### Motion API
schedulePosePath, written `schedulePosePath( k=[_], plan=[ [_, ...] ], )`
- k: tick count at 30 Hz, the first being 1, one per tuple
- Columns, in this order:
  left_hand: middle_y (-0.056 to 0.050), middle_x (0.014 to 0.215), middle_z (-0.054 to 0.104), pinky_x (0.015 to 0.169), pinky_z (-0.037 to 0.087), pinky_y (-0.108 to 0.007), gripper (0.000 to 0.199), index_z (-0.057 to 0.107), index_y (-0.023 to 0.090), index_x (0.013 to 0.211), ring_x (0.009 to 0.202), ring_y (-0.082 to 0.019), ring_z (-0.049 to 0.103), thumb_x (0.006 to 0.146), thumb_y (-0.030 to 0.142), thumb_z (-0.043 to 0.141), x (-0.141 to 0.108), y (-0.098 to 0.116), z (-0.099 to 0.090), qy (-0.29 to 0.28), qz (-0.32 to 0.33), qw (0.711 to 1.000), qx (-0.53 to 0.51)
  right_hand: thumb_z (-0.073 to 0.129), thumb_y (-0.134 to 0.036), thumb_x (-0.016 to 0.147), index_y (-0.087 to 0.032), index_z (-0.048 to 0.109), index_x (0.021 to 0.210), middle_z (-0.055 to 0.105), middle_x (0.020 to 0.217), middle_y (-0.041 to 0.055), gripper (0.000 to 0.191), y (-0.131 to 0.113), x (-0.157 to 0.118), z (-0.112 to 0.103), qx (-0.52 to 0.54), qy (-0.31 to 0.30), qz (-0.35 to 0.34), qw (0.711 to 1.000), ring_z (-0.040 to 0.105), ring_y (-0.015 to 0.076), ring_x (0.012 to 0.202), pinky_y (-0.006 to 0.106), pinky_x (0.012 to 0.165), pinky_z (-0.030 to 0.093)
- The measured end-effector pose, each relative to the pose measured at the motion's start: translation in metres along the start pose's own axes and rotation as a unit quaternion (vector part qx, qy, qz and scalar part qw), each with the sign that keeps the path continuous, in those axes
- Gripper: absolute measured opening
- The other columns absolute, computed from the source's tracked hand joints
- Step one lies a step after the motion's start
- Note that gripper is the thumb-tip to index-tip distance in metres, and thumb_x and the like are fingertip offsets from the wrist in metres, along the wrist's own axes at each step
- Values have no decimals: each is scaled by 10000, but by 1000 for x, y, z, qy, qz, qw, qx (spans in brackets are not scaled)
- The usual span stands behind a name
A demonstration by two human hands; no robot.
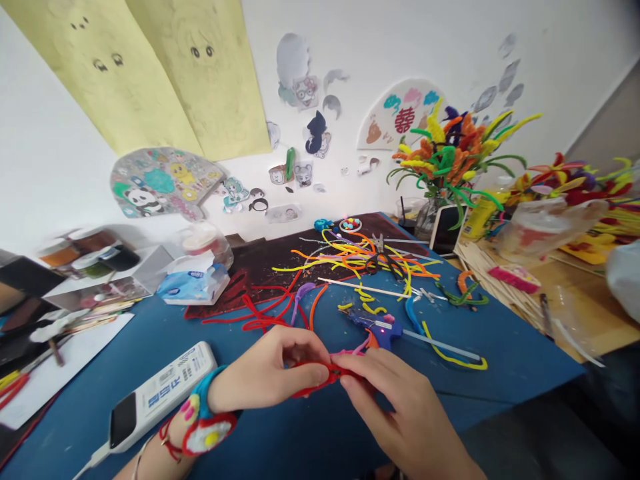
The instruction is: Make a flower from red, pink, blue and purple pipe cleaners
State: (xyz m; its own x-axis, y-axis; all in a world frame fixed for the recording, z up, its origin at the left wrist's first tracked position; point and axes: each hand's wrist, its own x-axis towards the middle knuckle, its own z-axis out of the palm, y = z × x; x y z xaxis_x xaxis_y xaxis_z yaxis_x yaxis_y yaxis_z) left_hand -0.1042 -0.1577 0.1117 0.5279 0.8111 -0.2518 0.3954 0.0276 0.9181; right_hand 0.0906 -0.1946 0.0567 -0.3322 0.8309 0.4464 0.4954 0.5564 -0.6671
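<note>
Both hands meet over the blue tabletop [280,433] around a small red fuzzy piece [317,388]. My left hand [273,372] pinches its left part between thumb and fingers. My right hand [395,400] grips its right end, thumb and fingertips pressed together. A bit of pink pipe cleaner [357,348] shows behind the fingers; whether it is joined to the red piece I cannot tell. Just beyond lies a blue glue gun [384,329] with a clear glue stick in its back. Red pipe cleaners [265,313] and a purple one [300,299] lie past my left hand.
A white power bank [173,387] with a cable lies at left, below a tissue pack [194,283]. Yellow and orange pipe cleaners [345,257] and scissors [381,257] cover a dark mat. A phone [447,230] and fuzzy flowers [450,150] stand at back right.
</note>
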Motion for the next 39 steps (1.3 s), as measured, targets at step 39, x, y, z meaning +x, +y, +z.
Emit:
schedulePosePath(
  k=[39],
  plan=[
    [3, 561, 602, 470, 352, -187, 172, 578, 121, 652, 465, -61, 460, 718, 271, 631, 12, -14, 12, -39, -52, 992, -104, 592, -210, 795, -215, 655, 669, 575, 592, -8, 141, -9, 4, 16, -82, 198, -33, 976, 482, 164, 635, 373, 732, 297]
  ],
)
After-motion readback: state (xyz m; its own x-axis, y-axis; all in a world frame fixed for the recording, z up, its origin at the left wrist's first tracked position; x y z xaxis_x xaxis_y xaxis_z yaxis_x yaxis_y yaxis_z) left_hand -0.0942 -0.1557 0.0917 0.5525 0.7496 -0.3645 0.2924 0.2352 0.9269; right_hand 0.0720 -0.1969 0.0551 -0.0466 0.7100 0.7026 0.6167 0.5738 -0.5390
